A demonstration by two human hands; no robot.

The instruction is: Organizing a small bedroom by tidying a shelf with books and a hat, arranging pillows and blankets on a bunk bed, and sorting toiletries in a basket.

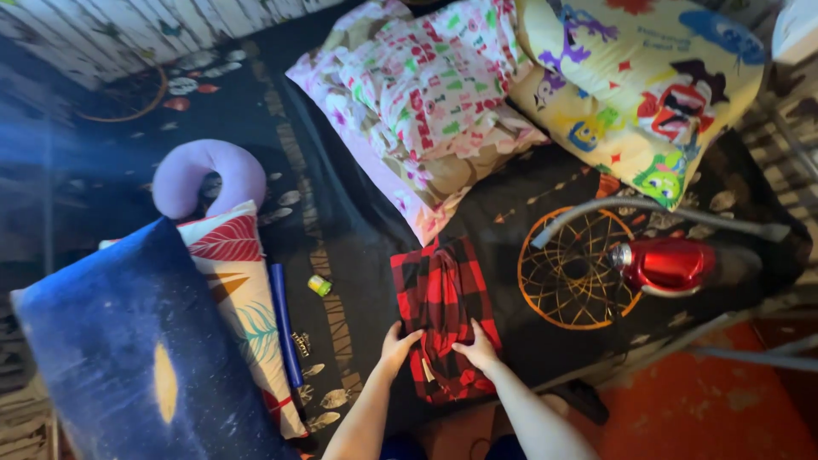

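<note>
On the dark patterned bed (pixel 358 255), both hands are pressing flat on a soft red-and-black plaid shirt (pixel 443 298), folded into a rough rectangle: left hand (pixel 397 345) at its edge, fingers spread, right hand (pixel 477 347) on top, nothing pinched.

At the bottom middle lies a red and black checked shirt (pixel 443 311). The bed cover (pixel 358 255) is black. A purple neck pillow (pixel 207 175) sits left, a yellow cartoon pillow (pixel 639 85) upper right.
</note>
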